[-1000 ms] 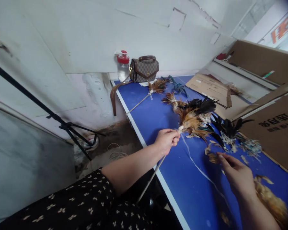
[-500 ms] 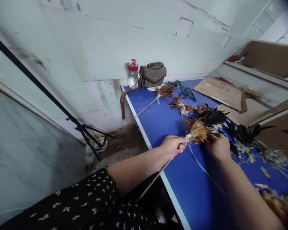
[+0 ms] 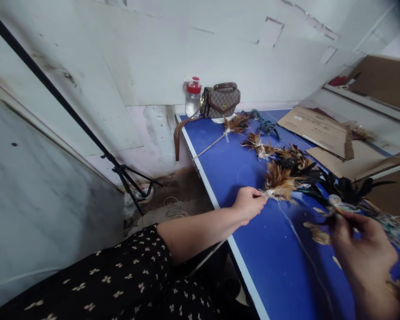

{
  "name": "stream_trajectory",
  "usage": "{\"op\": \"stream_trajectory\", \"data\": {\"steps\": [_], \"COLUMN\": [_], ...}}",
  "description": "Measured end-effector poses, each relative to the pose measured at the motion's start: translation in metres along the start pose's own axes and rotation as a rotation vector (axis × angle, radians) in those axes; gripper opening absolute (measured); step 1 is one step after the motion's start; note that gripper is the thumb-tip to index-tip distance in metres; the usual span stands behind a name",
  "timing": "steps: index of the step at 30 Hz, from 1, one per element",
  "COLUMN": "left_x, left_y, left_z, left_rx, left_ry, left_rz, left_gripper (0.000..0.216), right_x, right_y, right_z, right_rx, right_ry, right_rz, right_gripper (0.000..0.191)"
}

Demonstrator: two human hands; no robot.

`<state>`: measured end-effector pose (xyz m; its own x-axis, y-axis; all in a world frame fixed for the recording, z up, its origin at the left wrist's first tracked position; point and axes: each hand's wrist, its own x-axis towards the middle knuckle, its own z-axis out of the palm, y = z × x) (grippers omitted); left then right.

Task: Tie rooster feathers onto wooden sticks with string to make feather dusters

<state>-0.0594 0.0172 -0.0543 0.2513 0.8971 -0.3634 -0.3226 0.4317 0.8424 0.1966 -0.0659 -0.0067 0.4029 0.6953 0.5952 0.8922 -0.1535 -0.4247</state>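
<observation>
My left hand (image 3: 251,205) is closed around a thin stick (image 3: 208,257), just below a bundle of brown and tan feathers (image 3: 280,182) bound at its top like a small feather duster. From the binding a thin pale string (image 3: 302,244) runs down across the blue table. Off to the right, my right hand (image 3: 363,244) pinches a small dark feather (image 3: 330,221) between thumb and fingers; a pale fluffy tuft shows by the fingertips. Loose black feathers (image 3: 343,186) lie just beyond that hand.
Another feathered stick (image 3: 210,146) lies at the table's far left edge, near a patterned handbag (image 3: 222,101) and a red-capped bottle (image 3: 194,98). Flattened cardboard (image 3: 320,131) rests at the back right. A black tripod (image 3: 120,171) stands on the floor at left.
My right hand has moved away from the bundle, right and toward me, and now pinches a feather. My left hand keeps its hold on the stick. The view has shifted slightly.
</observation>
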Motion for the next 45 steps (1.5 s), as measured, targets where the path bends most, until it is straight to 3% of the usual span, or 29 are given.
{"op": "stream_trajectory", "data": {"steps": [3,7,12,17,20,27,33,40,45], "left_x": [-0.001,-0.006,-0.016,-0.024,-0.027,-0.027,-0.025,-0.027,-0.028], "left_y": [-0.005,-0.006,-0.01,-0.016,-0.017,-0.02,-0.025,-0.02,-0.019], "left_z": [0.001,0.002,0.005,0.008,0.008,0.007,0.007,0.007,0.006], "left_rx": [0.069,0.143,0.171,0.218,0.242,0.24,0.193,0.157,0.155], "left_ry": [-0.03,-0.031,-0.09,-0.171,-0.211,-0.259,-0.281,-0.289,-0.286], "left_rz": [0.039,0.072,0.146,0.194,0.206,0.213,0.181,0.138,0.141], "left_gripper": [0.008,0.005,0.009,0.012,0.011,0.015,0.019,0.024,0.033], "right_x": [-0.015,-0.019,-0.003,0.013,0.017,0.011,0.01,0.021,0.015], "right_y": [-0.025,-0.046,-0.053,-0.061,-0.068,-0.078,-0.086,-0.076,-0.075], "right_z": [-0.015,-0.013,-0.005,-0.007,-0.009,-0.006,-0.009,-0.005,0.003], "right_rx": [0.053,0.109,0.09,0.052,-0.024,-0.095,-0.021,0.046,0.126], "right_ry": [-0.024,-0.024,-0.025,-0.264,-0.313,-0.394,-0.459,-0.388,-0.49], "right_rz": [-0.071,-0.355,-0.658,-0.883,-0.971,-1.03,-1.02,-0.956,-0.974], "right_gripper": [0.032,0.022,0.019,0.032,0.029,0.03,0.033,0.03,0.038]}}
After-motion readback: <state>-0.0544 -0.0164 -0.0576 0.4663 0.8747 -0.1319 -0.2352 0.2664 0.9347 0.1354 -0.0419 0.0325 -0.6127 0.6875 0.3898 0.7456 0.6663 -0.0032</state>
